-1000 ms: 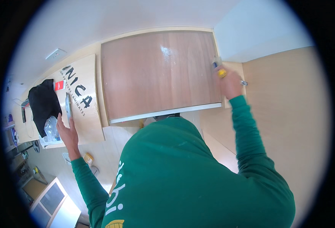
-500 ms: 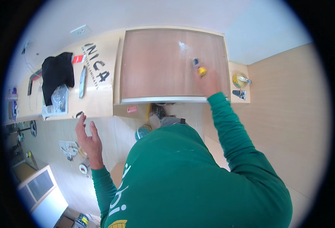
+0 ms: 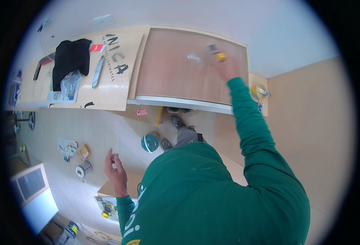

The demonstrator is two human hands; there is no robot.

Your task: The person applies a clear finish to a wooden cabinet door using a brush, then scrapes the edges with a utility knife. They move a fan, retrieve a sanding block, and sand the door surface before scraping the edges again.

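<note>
The right hand [image 3: 228, 67] is clenched around a small yellow-handled tool [image 3: 217, 54], its tip pressed to the reddish-brown flat wooden panel [image 3: 180, 69] that lies on the pale surface [image 3: 33, 87], near a whitish smear. The tool looks light and rigid, probably best gripped by its stubby handle, while the panel seems stiff, broad and awkward, better lifted by its long edges. The left hand [image 3: 116, 171] hangs released, fingers loosely spread, above the tiled floor [image 3: 102, 134].
</note>
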